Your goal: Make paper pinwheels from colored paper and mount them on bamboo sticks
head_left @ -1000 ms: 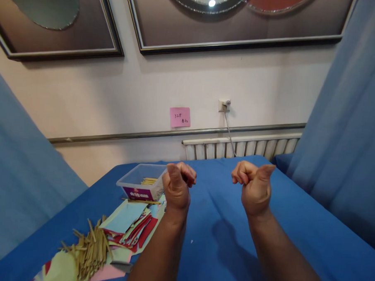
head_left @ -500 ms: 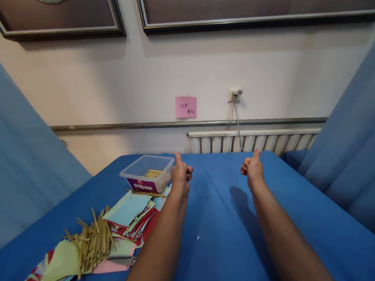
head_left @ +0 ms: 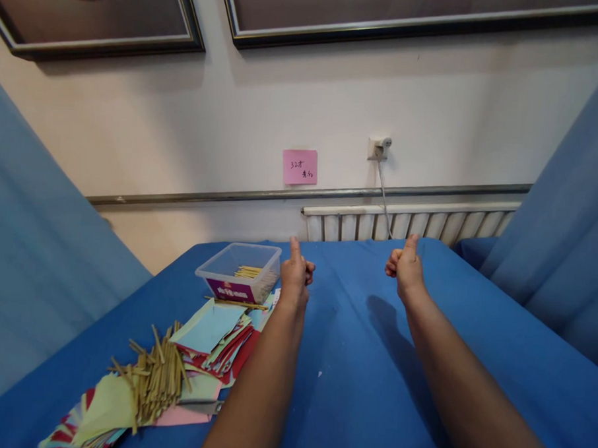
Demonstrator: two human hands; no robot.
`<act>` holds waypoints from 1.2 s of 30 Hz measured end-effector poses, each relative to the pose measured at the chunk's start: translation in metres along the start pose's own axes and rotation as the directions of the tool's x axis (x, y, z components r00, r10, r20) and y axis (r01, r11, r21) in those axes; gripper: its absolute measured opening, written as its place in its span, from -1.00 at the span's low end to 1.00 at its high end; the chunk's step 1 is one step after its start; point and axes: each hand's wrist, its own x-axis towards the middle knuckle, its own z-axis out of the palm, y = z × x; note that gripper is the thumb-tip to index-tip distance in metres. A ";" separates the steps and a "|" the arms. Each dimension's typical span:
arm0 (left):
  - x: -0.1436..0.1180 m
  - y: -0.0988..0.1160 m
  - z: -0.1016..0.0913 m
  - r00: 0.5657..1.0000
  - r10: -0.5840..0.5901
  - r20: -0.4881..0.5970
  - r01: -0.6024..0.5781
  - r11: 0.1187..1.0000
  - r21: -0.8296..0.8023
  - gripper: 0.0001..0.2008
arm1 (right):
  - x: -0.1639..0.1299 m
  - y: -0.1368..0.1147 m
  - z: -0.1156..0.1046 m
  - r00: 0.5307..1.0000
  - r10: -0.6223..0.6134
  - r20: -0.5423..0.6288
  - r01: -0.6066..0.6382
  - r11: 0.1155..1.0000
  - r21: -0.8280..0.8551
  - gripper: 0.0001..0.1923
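Both hands are closed into empty fists with thumbs up above the blue cloth-covered table [head_left: 372,359]: the left hand [head_left: 295,277] just right of the clear plastic tub of yellow sticks [head_left: 239,280], the right hand [head_left: 404,271] well apart, farther right. Coloured paper sheets [head_left: 209,339] lie near left.

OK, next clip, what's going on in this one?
A person holds both arms out over a blue-covered table, each fist closed with the thumb up. The left hand and right hand hold nothing. Beside the left hand sits a clear plastic box with sticks in it; nearer the camera lie colored paper sheets and a pile of loose sticks.
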 end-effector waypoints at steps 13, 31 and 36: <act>-0.008 -0.034 0.014 0.987 -0.053 0.149 0.023 0.981 0.195 -0.58 | -0.040 0.022 0.025 0.994 0.023 0.106 -0.012 0.995 -0.096 -0.42; -0.089 0.005 -0.132 0.946 0.234 0.224 -0.323 0.664 0.675 -0.80 | -0.160 0.088 0.044 0.919 0.158 0.361 -0.085 0.974 -0.210 -0.78; -0.088 0.035 -0.207 0.950 0.309 0.050 -0.206 0.497 0.843 -0.81 | -0.156 0.099 0.041 0.885 0.181 0.428 -0.079 0.967 -0.244 -0.83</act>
